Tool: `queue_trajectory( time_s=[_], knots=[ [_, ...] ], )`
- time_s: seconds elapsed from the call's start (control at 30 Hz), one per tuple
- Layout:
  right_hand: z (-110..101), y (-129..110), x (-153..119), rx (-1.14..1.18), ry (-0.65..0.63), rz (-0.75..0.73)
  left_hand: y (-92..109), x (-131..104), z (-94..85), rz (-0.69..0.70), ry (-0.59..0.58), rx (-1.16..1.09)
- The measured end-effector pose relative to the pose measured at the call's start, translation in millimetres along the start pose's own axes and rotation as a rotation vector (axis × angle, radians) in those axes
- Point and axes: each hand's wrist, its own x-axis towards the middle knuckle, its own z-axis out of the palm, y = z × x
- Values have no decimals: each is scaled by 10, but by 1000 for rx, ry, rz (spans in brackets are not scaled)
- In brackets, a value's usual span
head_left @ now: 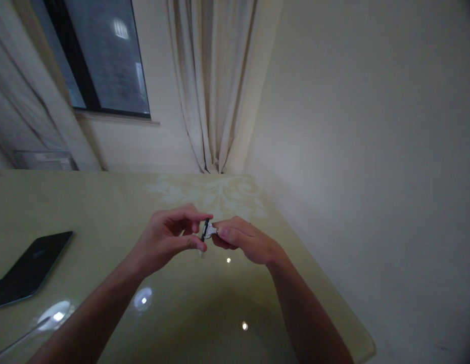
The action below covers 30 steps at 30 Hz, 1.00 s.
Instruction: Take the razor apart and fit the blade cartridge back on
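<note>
Pale plain wall (pixel 352 151) fills the right side, running down beside the tabletop (pixel 174 313). Tabletop broad, yellowish-green, glossy; throws back several lamp spots, so probably smooth and slick, and anything small set down could slide. Faint leafy pattern (pixel 220 194) at its far end. Beyond, two cream curtains, one at left (pixel 30 101), one gathered near the corner (pixel 216 76); between them a dark-framed window (pixel 106 60), a lamp reflected in its glass. Room light dim. Dark slab (pixel 34 268), perhaps a tablet, lies flat at the left, well apart from the hands. Left hand (pixel 162 235): grip closed, thumb and forefinger pinching opposite ends of the small piece. Right hand (pixel 244 237): grip also together, thumb against curled fingers, clamped on the piece's silvery side. Thin pale rod or cable, cannot tell which (pixel 20 338), near the left forearm. Smallest, the piece (pixel 209 231): held between both hands over the tabletop, near mid-view; dark strip with a silvery part joined or against it, exact kind too small to tell. Judged light, stiff, likely metal in part, smooth enough to slip; best taken by the strip's ends with fingertips, silvery part steadied flat under a thumb.
</note>
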Motion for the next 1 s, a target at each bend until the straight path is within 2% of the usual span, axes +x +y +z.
queue_trajectory(
  time_s=[0.37,0.83,1.0],
  knots=[
    [8,-13,1,-149,80,-36,-36,-3,30,51,78,102],
    [14,34,28,68,30,-40,-41,-7,-63,177,-27,114],
    [7,104,50,94,55,-1,-108,-8,-42,140,48,110]
  ],
)
